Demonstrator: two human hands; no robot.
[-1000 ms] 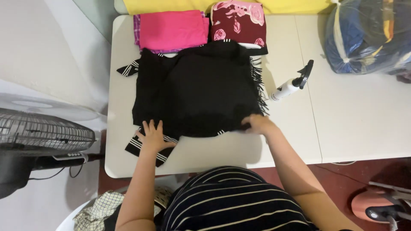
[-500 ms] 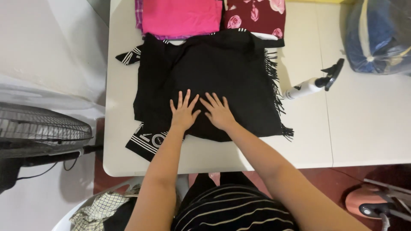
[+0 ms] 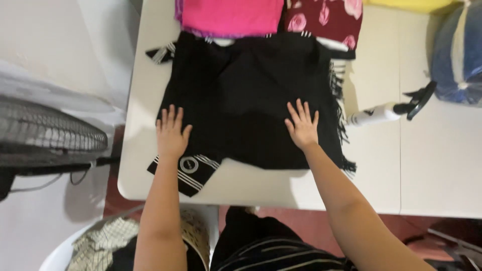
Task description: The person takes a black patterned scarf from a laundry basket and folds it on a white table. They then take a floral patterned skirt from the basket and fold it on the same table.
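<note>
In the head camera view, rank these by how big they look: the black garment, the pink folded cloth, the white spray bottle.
1. Black garment, by far the largest.
2. Pink folded cloth, though the top edge of the picture cuts it off.
3. White spray bottle, the smallest.

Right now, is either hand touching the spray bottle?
No, both the left hand and right hand lie flat on the black garment, while the spray bottle lies apart on the table.

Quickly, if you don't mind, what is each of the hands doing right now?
Left hand: open, flat on the black garment, holding nothing.
Right hand: open, flat on the same garment, holding nothing.
</note>
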